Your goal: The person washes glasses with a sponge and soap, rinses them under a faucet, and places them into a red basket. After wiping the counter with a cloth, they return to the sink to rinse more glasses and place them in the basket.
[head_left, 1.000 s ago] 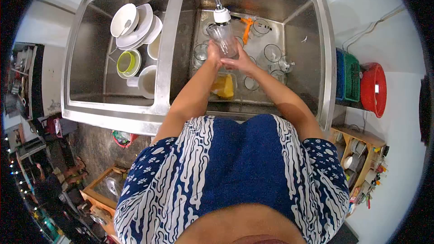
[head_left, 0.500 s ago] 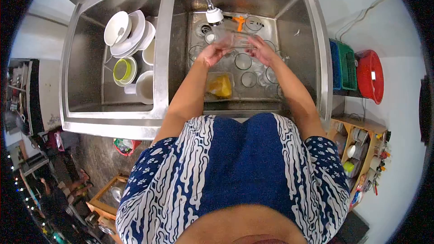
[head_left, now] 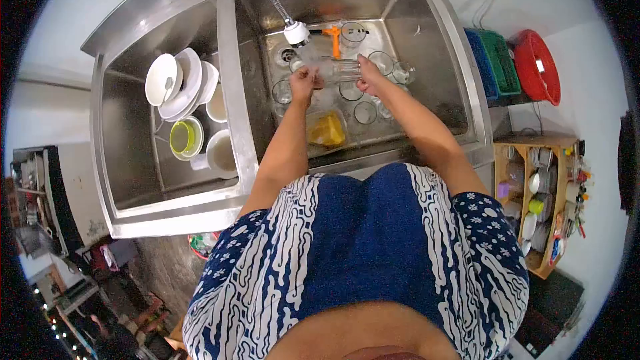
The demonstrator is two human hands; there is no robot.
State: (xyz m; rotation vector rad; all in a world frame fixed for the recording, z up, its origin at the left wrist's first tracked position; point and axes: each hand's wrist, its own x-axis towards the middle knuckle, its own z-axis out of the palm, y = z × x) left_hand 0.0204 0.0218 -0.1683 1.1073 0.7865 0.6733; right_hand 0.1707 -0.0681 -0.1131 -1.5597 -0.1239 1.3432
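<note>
In the right basin my right hand [head_left: 370, 79] grips a clear drinking glass [head_left: 343, 70], tilted onto its side. My left hand [head_left: 306, 85] is closed at the glass's left end, beneath the white spray head [head_left: 296, 32], from which water runs. Whether those left fingers hold anything is hidden. Below and around my hands, several clear glasses stand on the basin floor, among them one glass [head_left: 365, 113] near the middle. A yellow sponge or cloth [head_left: 327, 131] lies in a clear tub close to the front wall. Behind the held glass is an orange-handled tool [head_left: 336, 41].
A steel divider [head_left: 230, 73] separates the basins. Stacked white plates [head_left: 189, 87], a white bowl [head_left: 161, 79] and a lime-green bowl [head_left: 182, 137] sit in the left basin. Right of the sink are green [head_left: 500, 63] and red [head_left: 535, 67] baskets, with a wooden dish rack [head_left: 550, 203] below.
The view has turned and shifted. The glass was between both spread hands; now my right hand grips its right end and my left fingers have closed under the water stream.
</note>
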